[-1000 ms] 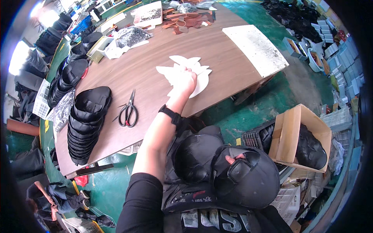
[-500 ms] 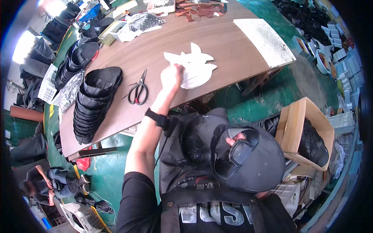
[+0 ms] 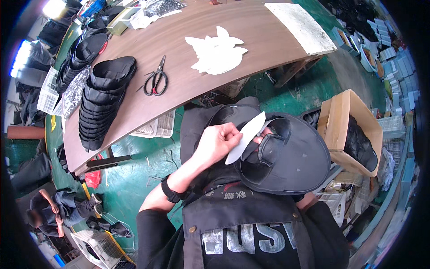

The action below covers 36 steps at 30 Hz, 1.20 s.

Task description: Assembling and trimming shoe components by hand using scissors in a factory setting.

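Observation:
Pinched in the fingers of my left hand [image 3: 217, 142] is a flat white leaf-shaped piece [image 3: 246, 137], held tilted against the opening of a black shoe upper [image 3: 298, 154]. My right hand [image 3: 264, 134] holds that upper near my lap; only some fingertips show through its opening, and the rest is hidden behind it. A loose pile of similar white pieces [image 3: 219, 56] lies on the table [image 3: 177, 49], beyond my left hand. Black-handled scissors [image 3: 155, 80] lie to the left of the pile, blades pointing away from me.
Nested black shoe uppers [image 3: 105, 98] stand in a row at the table's left, with another row behind. A white board [image 3: 302, 27] covers the right end. On my right an open cardboard box [image 3: 336, 130] holds black pieces. Another person [image 3: 58, 210] sits at lower left.
My left hand has come back from the white pile on the table to the black upper, bringing one white piece. The upper has stayed in my right hand. The view has shifted slightly.

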### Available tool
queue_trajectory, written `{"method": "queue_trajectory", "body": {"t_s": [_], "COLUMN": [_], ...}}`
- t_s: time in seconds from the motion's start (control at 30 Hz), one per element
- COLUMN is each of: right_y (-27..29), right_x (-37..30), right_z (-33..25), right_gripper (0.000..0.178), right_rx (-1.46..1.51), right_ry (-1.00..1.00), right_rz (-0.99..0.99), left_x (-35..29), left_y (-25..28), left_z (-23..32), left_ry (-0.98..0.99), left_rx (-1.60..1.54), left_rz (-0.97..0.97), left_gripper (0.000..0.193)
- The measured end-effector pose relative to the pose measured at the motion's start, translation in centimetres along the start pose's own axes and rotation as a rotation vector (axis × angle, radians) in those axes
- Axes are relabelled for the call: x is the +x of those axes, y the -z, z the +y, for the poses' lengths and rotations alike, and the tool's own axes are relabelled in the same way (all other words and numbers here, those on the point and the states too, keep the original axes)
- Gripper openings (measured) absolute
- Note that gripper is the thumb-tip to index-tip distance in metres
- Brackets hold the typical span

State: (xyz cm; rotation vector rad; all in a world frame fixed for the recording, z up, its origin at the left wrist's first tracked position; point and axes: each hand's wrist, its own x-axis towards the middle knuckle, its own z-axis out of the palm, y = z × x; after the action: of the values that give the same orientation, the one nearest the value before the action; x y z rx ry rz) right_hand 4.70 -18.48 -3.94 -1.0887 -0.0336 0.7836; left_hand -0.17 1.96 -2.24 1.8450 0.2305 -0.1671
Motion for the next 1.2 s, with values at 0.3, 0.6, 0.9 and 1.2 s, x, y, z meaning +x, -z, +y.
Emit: {"method": "queue_trajectory", "body": {"t_s": [0.3, 0.6, 0.9, 1.2], "right_y": [-2.3, -0.4, 1.5, 4.6], "right_x": [-1.5, 0.4, 1.3, 2.7], "right_z": [0.1, 2.3, 4.2, 7.4], "right_gripper": [0.049, 0.049, 0.048, 0.038], "right_rx": [0.068, 0.038, 0.097, -0.285], "right_ry": [-0.101, -0.138, -0.194, -0.132], "right_rz": [0.001, -0.121, -0.266, -0.086], "left_x": [-1.8, -2.6, -2.7, -2.6], "left_y": [-0.4, -2.0, -0.8, 0.7], "left_z": [-2.2, -3.4, -2.9, -2.7], "left_ry": [-0.021, -0.291, -0.127, -0.08], "left_rx": [0.284, 0.507, 0.263, 0.192], "left_rz": [0.251, 0.428, 0.287, 0.077], "left_gripper": [0.019, 0.018, 0.025, 0.024]}}
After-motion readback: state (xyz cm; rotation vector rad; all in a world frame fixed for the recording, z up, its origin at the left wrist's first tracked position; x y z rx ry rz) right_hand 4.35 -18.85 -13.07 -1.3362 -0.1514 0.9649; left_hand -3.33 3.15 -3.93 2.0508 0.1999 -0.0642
